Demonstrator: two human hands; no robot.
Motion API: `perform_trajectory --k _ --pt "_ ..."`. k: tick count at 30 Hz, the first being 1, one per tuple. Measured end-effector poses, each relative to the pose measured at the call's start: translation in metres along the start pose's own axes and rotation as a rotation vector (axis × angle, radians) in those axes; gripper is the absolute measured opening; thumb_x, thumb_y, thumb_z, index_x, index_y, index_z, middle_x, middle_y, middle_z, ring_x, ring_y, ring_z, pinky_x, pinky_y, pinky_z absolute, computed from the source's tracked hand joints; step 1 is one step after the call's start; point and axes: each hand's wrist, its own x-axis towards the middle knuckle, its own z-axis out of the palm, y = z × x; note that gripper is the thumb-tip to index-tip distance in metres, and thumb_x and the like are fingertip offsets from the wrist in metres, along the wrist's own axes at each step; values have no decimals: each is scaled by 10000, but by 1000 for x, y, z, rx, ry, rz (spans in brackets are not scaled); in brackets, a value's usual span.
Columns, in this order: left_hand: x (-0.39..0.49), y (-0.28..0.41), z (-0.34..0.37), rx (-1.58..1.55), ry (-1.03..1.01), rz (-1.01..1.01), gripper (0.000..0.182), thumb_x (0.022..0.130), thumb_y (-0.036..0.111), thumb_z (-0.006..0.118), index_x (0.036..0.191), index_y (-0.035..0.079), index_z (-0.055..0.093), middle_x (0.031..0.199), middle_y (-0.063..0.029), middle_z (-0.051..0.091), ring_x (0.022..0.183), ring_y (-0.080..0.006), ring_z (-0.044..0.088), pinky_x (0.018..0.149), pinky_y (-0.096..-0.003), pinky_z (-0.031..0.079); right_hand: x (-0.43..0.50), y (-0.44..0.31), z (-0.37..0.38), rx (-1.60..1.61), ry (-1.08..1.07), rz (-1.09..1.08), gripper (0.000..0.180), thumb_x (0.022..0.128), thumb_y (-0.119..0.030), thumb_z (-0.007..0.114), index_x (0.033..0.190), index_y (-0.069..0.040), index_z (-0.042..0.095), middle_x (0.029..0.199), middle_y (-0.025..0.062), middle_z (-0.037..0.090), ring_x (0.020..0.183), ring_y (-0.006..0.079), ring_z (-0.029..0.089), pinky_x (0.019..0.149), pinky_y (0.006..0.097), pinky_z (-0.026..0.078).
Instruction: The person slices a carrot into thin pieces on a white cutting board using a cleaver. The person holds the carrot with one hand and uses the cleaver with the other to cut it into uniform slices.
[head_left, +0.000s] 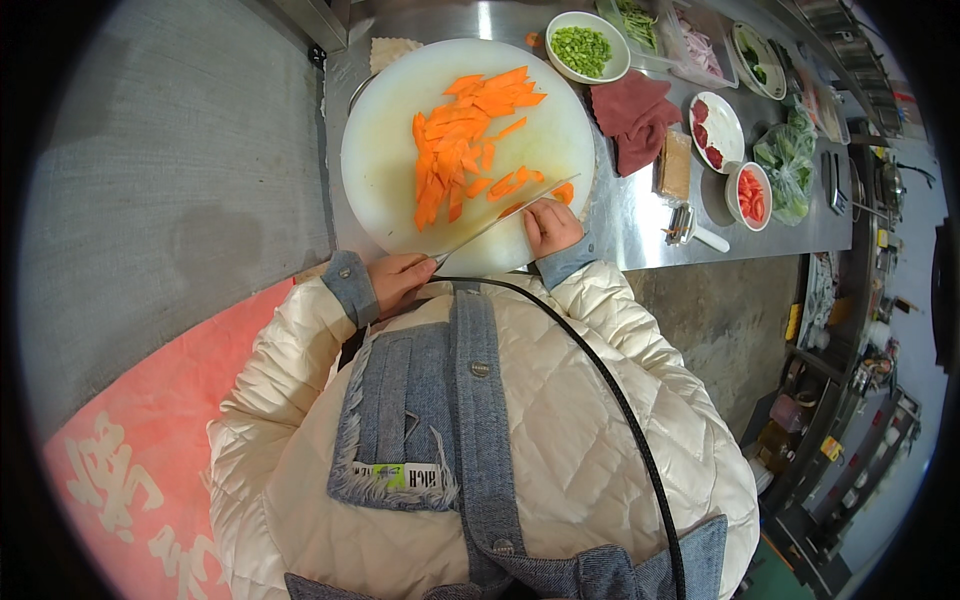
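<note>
My left hand grips the handle of a kitchen knife, whose blade slants up to the right across a round white cutting board. Curled close behind the blade, my right hand holds down a piece of carrot that is partly hidden by the fingers. One carrot slice lies against the far side of the blade. Beyond it, a heap of thin slanted carrot slices spreads over the board, with a few loose slices between heap and knife.
Right of the board on the steel counter are a bowl of chopped greens, a dark red cloth, a wrapped brown block, a peeler, a bowl of red slices and a plate of meat. A grey wall borders the left.
</note>
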Motion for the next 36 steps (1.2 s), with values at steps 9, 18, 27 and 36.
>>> perform_trajectory --k 9,18,27,36 --pt "7 -8 -1 -40 -18 25 401 1016 425 387 845 79 495 645 34 418 548 -75 365 485 -241 303 -1 3 2 5 8 -10 140 787 -44 675 927 -33 662 920 120 667 834 302 637 749 377 516" --pt "21 -28 1 -51 8 55 411 1016 428 375 801 91 469 661 32 396 574 -90 337 506 -260 308 -3 4 3 9 9 -16 138 784 -39 678 920 -32 655 919 123 666 835 304 636 748 377 518" --pt "24 -37 7 -130 46 59 391 1017 411 378 798 99 466 651 26 397 563 -89 349 507 -248 299 -5 7 4 23 1 -22 143 781 -25 678 918 -28 639 916 126 660 831 310 633 745 379 519" --pt "19 -42 8 -167 79 82 376 1015 398 400 841 83 508 657 28 422 576 -81 362 517 -237 287 1 -2 -1 42 -13 5 210 742 -62 739 932 -38 650 919 141 642 825 314 628 719 357 514"
